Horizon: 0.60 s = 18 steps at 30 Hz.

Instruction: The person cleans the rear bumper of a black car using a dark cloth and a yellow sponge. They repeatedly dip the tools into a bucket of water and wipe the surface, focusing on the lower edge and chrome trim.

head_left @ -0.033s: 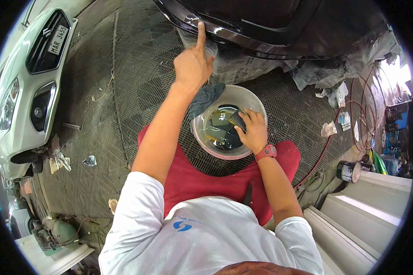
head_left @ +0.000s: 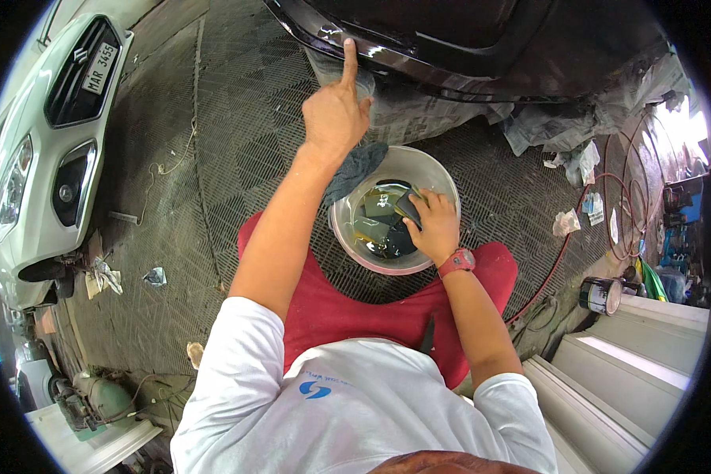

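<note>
My left hand (head_left: 336, 118) reaches forward with its index finger stretched and the other fingers curled, holding nothing. Its fingertip meets the glossy lower edge of a black car panel (head_left: 466, 59). In a translucent basin (head_left: 430, 164) between my knees, my right hand (head_left: 438, 225) grips a dark rectangular sanding pad (head_left: 408, 207) with a yellowish edge. Dark sheets (head_left: 375, 229), like wet sandpaper, lie in the basin's water beside that hand. A dark grey cloth (head_left: 354, 174) hangs over the basin's left rim, under my left forearm.
Plastic sheeting (head_left: 426, 117) and paper hang below the panel. A pale car (head_left: 47, 197) stands at the left. On the right are a red hose (head_left: 561, 257), paper scraps (head_left: 566, 223), a paint can (head_left: 600, 295) and white panels (head_left: 624, 355). The floor is ribbed matting (head_left: 237, 103).
My left hand has shifted very slightly to the right along the panel's edge. The right hand and the pad are almost still.
</note>
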Tool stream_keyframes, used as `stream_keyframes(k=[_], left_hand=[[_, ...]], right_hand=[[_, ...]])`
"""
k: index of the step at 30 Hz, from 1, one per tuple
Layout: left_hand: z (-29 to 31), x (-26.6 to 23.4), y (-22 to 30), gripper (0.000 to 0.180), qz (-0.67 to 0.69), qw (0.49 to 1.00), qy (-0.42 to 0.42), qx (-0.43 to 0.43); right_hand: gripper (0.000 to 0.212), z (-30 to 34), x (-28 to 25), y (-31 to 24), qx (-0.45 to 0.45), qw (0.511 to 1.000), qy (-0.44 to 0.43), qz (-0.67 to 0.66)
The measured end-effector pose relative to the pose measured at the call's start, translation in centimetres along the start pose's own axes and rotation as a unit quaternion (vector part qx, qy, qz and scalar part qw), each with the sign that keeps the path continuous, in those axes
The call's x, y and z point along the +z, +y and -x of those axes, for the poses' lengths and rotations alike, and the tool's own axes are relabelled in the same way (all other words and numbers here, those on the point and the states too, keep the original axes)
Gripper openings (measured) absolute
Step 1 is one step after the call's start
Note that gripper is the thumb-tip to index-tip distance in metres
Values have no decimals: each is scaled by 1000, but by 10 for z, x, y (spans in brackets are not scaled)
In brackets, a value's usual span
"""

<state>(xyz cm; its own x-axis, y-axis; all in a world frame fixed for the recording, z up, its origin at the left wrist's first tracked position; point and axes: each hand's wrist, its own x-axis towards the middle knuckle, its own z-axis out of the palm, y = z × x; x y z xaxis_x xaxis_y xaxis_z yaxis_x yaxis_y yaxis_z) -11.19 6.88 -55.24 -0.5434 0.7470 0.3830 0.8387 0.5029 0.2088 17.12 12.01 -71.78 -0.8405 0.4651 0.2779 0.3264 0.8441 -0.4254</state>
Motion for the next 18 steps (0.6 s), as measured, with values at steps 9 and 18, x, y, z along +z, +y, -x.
stream_keyframes(k=[9, 18], left_hand=[[25, 3, 49, 115, 57, 996, 14, 72], [27, 1, 34, 103, 85, 995, 15, 51]], right_hand=[[55, 0, 15, 7, 11, 1000, -18, -14], [53, -2, 12, 6, 7, 1000, 21, -17]])
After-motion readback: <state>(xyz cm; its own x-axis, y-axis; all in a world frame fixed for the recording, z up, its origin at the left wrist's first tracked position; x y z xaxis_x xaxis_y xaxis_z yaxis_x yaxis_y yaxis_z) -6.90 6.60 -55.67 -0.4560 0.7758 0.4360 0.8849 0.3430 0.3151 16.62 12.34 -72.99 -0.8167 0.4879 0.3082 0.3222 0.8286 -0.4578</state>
